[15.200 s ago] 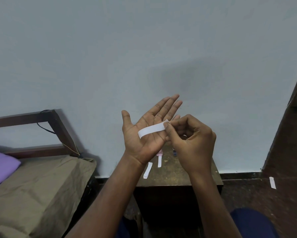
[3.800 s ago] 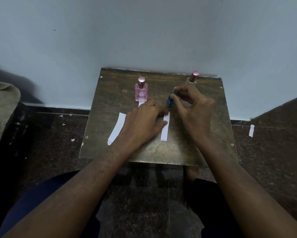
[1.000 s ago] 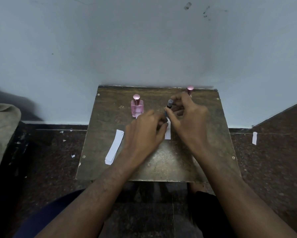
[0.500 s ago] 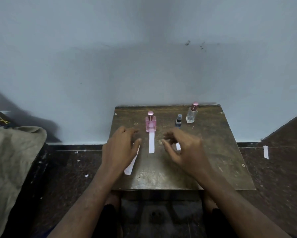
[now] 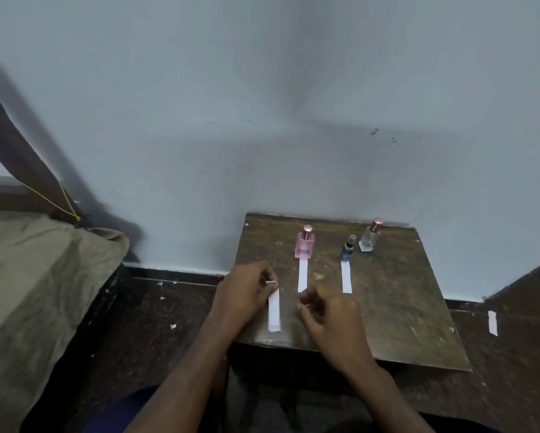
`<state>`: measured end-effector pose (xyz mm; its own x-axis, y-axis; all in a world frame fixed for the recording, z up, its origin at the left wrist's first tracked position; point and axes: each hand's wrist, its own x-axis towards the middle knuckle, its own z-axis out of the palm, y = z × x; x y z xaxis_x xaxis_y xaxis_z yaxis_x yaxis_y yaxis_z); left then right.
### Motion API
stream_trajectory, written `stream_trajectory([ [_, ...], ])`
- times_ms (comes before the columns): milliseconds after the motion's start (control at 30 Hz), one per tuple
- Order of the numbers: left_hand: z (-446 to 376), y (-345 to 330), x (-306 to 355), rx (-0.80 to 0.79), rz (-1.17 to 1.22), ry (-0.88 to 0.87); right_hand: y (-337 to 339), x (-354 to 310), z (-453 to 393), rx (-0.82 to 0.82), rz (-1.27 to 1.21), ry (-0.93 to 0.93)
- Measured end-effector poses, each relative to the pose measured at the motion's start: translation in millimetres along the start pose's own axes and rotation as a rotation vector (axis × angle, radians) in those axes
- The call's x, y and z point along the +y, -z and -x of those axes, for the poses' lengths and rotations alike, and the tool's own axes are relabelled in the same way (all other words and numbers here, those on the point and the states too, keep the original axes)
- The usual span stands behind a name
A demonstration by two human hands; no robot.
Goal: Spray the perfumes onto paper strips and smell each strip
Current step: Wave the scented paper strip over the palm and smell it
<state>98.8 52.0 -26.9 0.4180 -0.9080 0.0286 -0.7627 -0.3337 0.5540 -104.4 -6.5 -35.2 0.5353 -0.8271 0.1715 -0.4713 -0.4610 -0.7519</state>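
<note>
Three perfume bottles stand at the back of a small dark wooden table [image 5: 400,295]: a pink one [image 5: 304,243], a small dark blue one [image 5: 347,249] and a clear one with a pink cap [image 5: 369,236]. One white paper strip [image 5: 302,275] lies in front of the pink bottle, another [image 5: 346,277] in front of the blue bottle. My left hand [image 5: 243,292] pinches the top end of a stack of paper strips [image 5: 274,310] at the table's left front. My right hand [image 5: 326,310] hovers beside it, fingers curled and apart, holding nothing that I can see.
A bed with an olive-brown cover [image 5: 34,282] and a wooden frame [image 5: 19,157] fills the left side. The table stands against a pale blue wall. One loose paper strip [image 5: 492,322] and small paper scraps [image 5: 173,326] lie on the dark floor.
The view has swung left and up. My left hand has closed on the top of the strip stack; half a second ago it only rested by it. My right hand moved slightly toward the stack.
</note>
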Motion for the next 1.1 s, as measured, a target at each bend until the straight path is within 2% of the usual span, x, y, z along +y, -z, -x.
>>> stream_trajectory([
  [100,16.6,13.4,5.9,0.031,0.223,0.000,5.9,-10.2,23.2,0.015,-0.042,-0.060],
  [233,49.8,32.7,23.8,0.149,0.424,0.030,18.2,-13.8,48.2,0.023,-0.133,-0.108],
  [433,60.7,23.0,32.0,0.245,0.624,0.106,24.3,-17.0,29.4,-0.239,-0.269,-0.173],
  [533,44.6,14.1,26.7,0.172,0.704,0.135,22.9,-14.9,15.9,-0.288,-0.285,-0.181],
  [700,24.0,1.9,21.1,0.110,0.827,0.160,15.5,-2.3,-7.6,-0.153,-0.130,-0.109],
  [867,18.5,-9.4,24.6,0.054,0.854,0.143,12.7,6.1,-15.6,-0.323,-0.259,-0.145],
  [1100,9.4,-17.5,32.1,0.037,0.906,0.168,12.5,10.8,-16.8,-0.343,-0.340,-0.217],
])
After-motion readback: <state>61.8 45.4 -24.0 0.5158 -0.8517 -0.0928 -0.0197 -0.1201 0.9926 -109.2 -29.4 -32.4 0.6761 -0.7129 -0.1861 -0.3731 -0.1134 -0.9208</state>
